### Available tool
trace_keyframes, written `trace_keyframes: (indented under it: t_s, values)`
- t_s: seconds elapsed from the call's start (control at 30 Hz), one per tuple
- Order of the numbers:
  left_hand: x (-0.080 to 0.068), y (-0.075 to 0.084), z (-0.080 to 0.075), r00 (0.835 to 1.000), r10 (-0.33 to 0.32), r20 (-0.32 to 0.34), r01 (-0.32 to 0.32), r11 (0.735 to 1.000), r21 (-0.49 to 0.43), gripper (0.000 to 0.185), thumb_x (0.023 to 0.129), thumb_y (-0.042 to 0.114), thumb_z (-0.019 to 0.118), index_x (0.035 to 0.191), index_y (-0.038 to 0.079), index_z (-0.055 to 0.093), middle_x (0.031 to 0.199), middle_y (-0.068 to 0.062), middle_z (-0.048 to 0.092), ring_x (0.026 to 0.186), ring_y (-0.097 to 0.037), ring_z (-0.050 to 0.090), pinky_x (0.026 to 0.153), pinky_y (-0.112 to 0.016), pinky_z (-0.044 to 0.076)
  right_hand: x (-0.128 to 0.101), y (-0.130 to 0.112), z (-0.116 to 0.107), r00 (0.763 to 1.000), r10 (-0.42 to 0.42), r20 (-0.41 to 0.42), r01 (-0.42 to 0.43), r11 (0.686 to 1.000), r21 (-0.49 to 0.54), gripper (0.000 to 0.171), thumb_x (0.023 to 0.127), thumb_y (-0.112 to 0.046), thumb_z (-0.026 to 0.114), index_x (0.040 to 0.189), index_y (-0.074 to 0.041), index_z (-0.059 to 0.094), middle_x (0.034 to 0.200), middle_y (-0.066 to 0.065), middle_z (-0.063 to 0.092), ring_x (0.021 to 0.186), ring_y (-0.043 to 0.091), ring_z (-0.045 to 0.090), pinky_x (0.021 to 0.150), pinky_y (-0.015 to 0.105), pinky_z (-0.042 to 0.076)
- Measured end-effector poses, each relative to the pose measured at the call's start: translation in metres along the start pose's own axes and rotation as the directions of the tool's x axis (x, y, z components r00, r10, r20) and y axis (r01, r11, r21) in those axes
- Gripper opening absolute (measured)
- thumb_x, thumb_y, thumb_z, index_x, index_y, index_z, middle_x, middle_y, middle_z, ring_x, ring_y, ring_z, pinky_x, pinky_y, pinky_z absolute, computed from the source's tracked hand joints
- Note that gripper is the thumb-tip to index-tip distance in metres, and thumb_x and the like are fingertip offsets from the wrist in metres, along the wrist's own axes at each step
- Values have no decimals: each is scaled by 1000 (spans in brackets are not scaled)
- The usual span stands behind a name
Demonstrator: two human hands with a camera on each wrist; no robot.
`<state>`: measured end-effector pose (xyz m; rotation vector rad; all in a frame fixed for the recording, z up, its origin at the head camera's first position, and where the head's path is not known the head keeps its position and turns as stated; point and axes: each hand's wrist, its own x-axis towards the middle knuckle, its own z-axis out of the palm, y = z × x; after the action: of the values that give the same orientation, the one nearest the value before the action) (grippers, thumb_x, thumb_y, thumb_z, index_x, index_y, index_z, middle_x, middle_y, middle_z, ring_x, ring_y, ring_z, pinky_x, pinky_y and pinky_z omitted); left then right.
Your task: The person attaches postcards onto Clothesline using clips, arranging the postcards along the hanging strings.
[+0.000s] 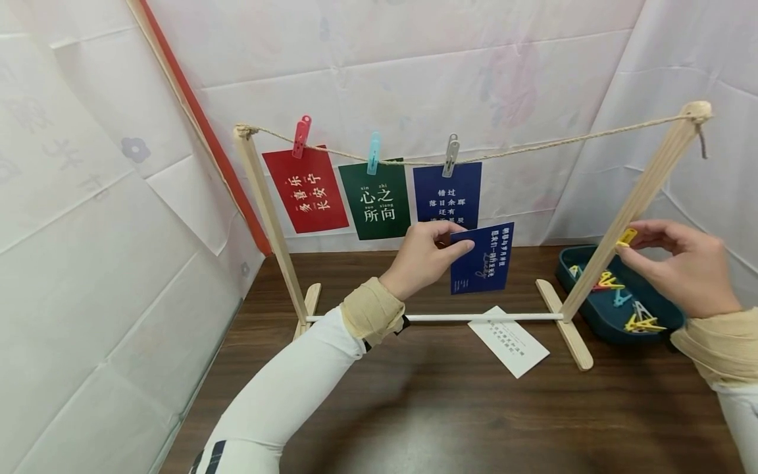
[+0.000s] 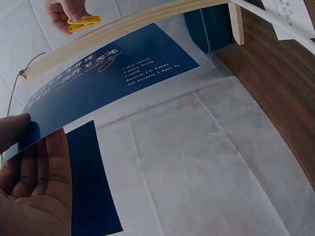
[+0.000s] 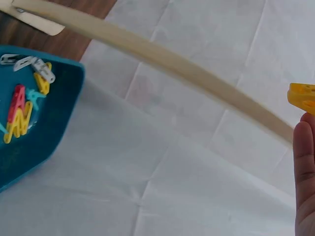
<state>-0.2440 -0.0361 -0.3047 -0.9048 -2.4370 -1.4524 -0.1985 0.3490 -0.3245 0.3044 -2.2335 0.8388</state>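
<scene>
My left hand (image 1: 423, 258) pinches a dark blue card (image 1: 491, 263) by its edge between thumb and fingers, below the string and in front of a hanging blue card (image 1: 429, 194). The held card carries white print, seen larger in the left wrist view. Beside the right post, my right hand (image 1: 687, 263) pinches a yellow clothespin (image 1: 628, 237), which shows at the right edge of the right wrist view. From the twine (image 1: 545, 143) hang a red card (image 1: 308, 197) under a red clothespin (image 1: 301, 136), a green card (image 1: 349, 191) under a light blue clothespin (image 1: 374, 153), and the blue card under a grey clothespin (image 1: 451, 155).
A wooden frame with a left post (image 1: 272, 224), a right post (image 1: 639, 197) and a white crossbar (image 1: 438, 318) stands on the brown table (image 1: 450, 421). A white card (image 1: 512, 345) lies under the crossbar. Behind the right post sits a teal tray (image 1: 675, 316) of several clothespins.
</scene>
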Motion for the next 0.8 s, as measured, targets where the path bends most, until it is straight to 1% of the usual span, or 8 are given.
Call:
trace_keyframes:
  t_s: [0.17, 0.43, 0.63, 0.8]
  values:
    - [4, 2, 0, 1000, 26, -14, -27, 999, -25, 17, 101, 12, 78, 114, 1, 81, 78, -8, 66, 67, -11, 51, 61, -19, 42, 5, -8, 1, 998, -56, 2, 56, 998, 24, 37, 75, 24, 81, 111, 15, 74, 100, -48, 57, 87, -26, 55, 88, -4, 39]
    - [9, 5, 1, 999, 34, -23, -34, 999, -10, 18, 102, 13, 78, 115, 1, 80, 80, -8, 67, 69, -11, 53, 63, -19, 43, 10, -20, 4, 993, -120, 8, 119, 992, 49, 40, 71, 27, 81, 108, 14, 75, 105, -45, 60, 88, -24, 58, 89, -3, 42]
    - [14, 10, 0, 998, 49, -34, -48, 999, 4, 18, 102, 14, 78, 114, 2, 81, 81, -8, 69, 70, -12, 53, 64, -19, 43, 17, -30, 6, 991, -132, 25, 131, 990, 52, 40, 72, 25, 82, 109, 14, 73, 106, -44, 59, 89, -24, 58, 88, -4, 43]
    - [18, 16, 0, 999, 49, -23, -48, 999, 23, 19, 102, 15, 77, 116, 1, 80, 83, -8, 69, 73, -12, 55, 66, -18, 44, 24, -36, 5, 989, -142, 33, 140, 988, 62, 42, 71, 26, 82, 109, 14, 73, 106, -43, 60, 90, -22, 59, 89, -3, 43]
